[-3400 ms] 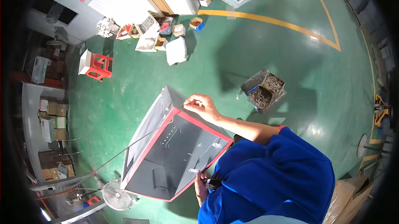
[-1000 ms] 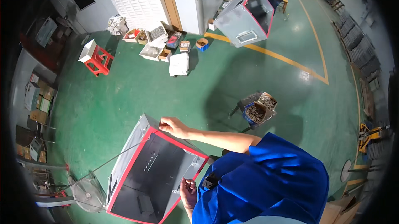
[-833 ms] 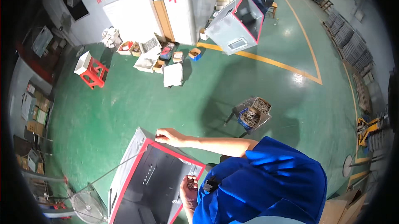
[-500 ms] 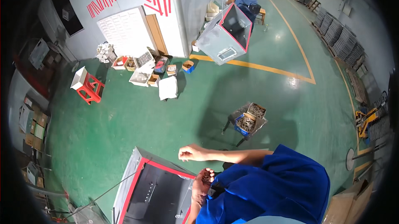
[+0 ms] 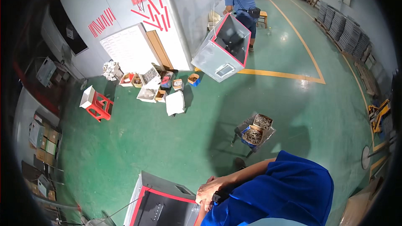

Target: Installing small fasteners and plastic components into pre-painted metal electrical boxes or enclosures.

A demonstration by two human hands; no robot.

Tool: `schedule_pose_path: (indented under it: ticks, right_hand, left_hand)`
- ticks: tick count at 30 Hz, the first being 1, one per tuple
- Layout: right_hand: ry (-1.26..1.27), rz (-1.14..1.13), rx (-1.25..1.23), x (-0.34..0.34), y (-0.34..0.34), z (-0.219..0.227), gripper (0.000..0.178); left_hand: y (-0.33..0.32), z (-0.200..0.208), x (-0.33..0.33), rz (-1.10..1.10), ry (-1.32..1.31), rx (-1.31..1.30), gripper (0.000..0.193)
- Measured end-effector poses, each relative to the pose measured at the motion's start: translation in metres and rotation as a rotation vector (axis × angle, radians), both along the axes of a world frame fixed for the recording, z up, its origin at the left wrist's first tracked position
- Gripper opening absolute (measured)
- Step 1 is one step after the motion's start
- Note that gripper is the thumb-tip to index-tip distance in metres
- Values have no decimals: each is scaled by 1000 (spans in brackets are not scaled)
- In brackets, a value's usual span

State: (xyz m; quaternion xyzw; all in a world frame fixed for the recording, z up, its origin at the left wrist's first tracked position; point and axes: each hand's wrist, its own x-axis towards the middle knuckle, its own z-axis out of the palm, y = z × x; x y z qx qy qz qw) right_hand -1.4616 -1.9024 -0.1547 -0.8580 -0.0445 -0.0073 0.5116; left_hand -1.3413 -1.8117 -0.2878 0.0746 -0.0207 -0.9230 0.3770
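Observation:
My right hand (image 5: 206, 191) lies over my left hand at the corner of a grey metal cabinet (image 5: 161, 181) with red trim round its opening. Its fingers curl down, and whatever they hold is out of sight. Most of my left hand (image 5: 204, 206) is covered by the right; it is cupped, and the small reddish-brown pieces seen in its palm a moment ago are hidden now. A black band (image 5: 216, 197) shows by the wrist. Small holes dot the cabinet's dark inner panel (image 5: 157, 211).
A small stand carries two boxes of small metal parts (image 5: 253, 135). Another cabinet (image 5: 222, 54) hangs tilted near a person in blue (image 5: 240, 0). Bins (image 5: 147, 93) line the white wall beside a red stool (image 5: 99, 105). Stacked grey parts (image 5: 345, 29) stand far right.
My right hand has come down and in from above the cabinet onto my left hand, covering the brown pieces. The view has shifted, so the scene sits lower.

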Motion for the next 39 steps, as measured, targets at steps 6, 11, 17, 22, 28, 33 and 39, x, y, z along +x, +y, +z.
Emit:
schedule_pose_path:
  ticks: [6,11,17,22,28,33,39]
  right_hand:
    - [198,-29,-182,-26,-24,5,52]
    - [227,-84,-197,-39,-41,20,56]
    - [324,-121,-337,-54,-52,57,32]
    - [1785,169,-1023,0,-26,24,34]
    - [1870,195,-1042,14,-25,10,35]
    - [1964,212,-1045,10,-31,-18,35]
    - [2047,262,-1081,17,-32,5,35]
  left_hand:
    - [-13,14,-13,-22,-33,11,31]
    - [-20,26,-16,-44,-58,7,30]
    - [-28,40,-11,-70,-79,9,30]
    - [-34,48,-7,-93,-98,24,29]
    - [-39,56,-4,-96,-99,22,29]
    - [-49,58,-9,-114,-92,26,28]
    - [-65,56,-17,-76,-74,29,28]
